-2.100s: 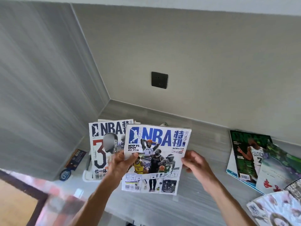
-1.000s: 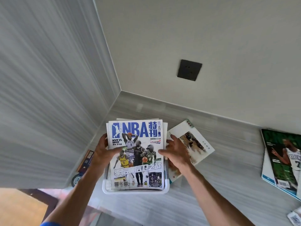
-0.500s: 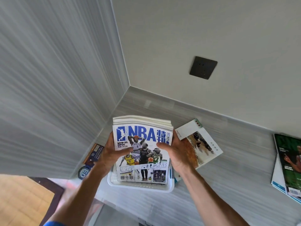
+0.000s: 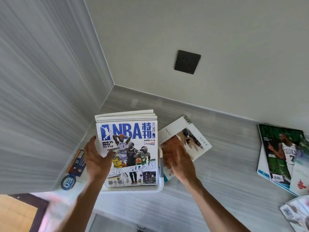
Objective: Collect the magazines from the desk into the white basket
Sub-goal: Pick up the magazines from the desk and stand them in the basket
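Note:
A stack of magazines with a blue-lettered NBA cover [image 4: 130, 148] on top stands tilted in the white basket [image 4: 133, 190] near the desk's left corner. My left hand [image 4: 96, 162] holds the stack's left edge, thumb on the cover. My right hand [image 4: 178, 162], blurred, hovers with fingers spread just right of the basket, over a white magazine with a brown photo [image 4: 194, 139] that lies on the desk. A green Celtics magazine [image 4: 282, 153] lies on others at the right edge, and one more magazine [image 4: 297, 213] shows at the bottom right.
A round blue badge [image 4: 68, 181] and a dark card [image 4: 77, 162] lie left of the basket against the side wall. A black wall socket [image 4: 187, 61] sits on the back wall. The grey desk [image 4: 225, 173] stretches between basket and right-hand magazines.
My right hand has let go of the stack's right edge and moved right over the white magazine. The stack's lower end has settled into the basket; my left hand stays at its left edge.

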Motion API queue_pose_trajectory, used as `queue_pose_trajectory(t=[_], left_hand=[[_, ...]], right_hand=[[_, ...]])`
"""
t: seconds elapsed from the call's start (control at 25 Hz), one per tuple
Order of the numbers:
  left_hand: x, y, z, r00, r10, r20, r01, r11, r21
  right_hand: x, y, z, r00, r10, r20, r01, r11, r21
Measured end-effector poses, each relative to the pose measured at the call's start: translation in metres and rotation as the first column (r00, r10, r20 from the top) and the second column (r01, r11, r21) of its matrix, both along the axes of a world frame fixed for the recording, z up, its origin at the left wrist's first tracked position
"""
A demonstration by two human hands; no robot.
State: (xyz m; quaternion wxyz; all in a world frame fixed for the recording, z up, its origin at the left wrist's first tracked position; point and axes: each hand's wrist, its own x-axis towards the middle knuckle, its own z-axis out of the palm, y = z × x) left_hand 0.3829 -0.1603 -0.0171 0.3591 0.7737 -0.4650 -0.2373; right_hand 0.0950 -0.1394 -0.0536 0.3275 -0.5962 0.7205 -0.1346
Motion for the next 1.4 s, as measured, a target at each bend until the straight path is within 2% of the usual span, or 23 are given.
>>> queue_pose_trajectory(t=[0.04, 0.08, 0.16, 0.32, 0.4, 0.52, 0.56, 0.68, 0.8, 1.0, 1.08, 1.24, 1.4], left_hand=[[-0.010, 0.012, 0.001, 0.993, -0.017, 0.115, 0.029, 0.994, -0.107], [-0.022, 0.025, 0.001, 0.982, -0.061, 0.179, 0.096, 0.976, -0.194], [-0.048, 0.048, 0.003, 0.943, -0.222, 0.248, 0.281, 0.931, -0.232], [-0.081, 0.078, -0.003, 0.763, -0.576, 0.293, 0.597, 0.802, 0.022], [-0.083, 0.089, -0.009, 0.685, -0.681, 0.258, 0.664, 0.730, 0.163], [-0.076, 0.102, -0.014, 0.639, -0.755, 0.147, 0.712, 0.653, 0.260], [-0.074, 0.104, -0.016, 0.622, -0.768, 0.154, 0.723, 0.638, 0.264], [-0.071, 0.107, -0.018, 0.653, -0.715, 0.250, 0.687, 0.698, 0.202], [-0.079, 0.108, -0.020, 0.634, -0.699, 0.331, 0.673, 0.710, 0.208], [-0.082, 0.111, -0.029, 0.635, -0.654, 0.411, 0.635, 0.745, 0.205], [-0.080, 0.113, -0.032, 0.634, -0.652, 0.416, 0.626, 0.749, 0.219], [-0.078, 0.113, -0.033, 0.639, -0.656, 0.403, 0.631, 0.746, 0.214], [-0.080, 0.117, -0.036, 0.621, -0.665, 0.415, 0.634, 0.737, 0.234]], right_hand=[[-0.012, 0.018, -0.018, 0.955, 0.227, -0.191, -0.210, 0.972, 0.107], [-0.019, 0.034, -0.034, 0.884, 0.374, -0.280, -0.328, 0.924, 0.199], [-0.024, 0.055, -0.048, 0.841, 0.417, -0.345, -0.370, 0.908, 0.197], [-0.034, 0.065, -0.046, 0.823, 0.390, -0.414, -0.355, 0.921, 0.162], [-0.038, 0.067, -0.041, 0.824, 0.387, -0.413, -0.337, 0.922, 0.192], [-0.036, 0.070, -0.037, 0.809, 0.401, -0.429, -0.336, 0.915, 0.223], [-0.039, 0.071, -0.038, 0.793, 0.417, -0.444, -0.345, 0.908, 0.236], [-0.049, 0.073, -0.039, 0.755, 0.429, -0.496, -0.366, 0.903, 0.225], [-0.028, 0.057, -0.035, 0.740, 0.446, -0.504, -0.371, 0.895, 0.248], [0.017, 0.046, -0.051, 0.792, 0.435, -0.430, -0.438, 0.894, 0.098], [0.010, 0.047, -0.054, 0.772, 0.438, -0.461, -0.453, 0.887, 0.086], [-0.027, 0.045, -0.052, 0.673, 0.412, -0.614, -0.417, 0.897, 0.144], [-0.071, 0.080, -0.048, 0.665, 0.342, -0.664, -0.324, 0.933, 0.155]])
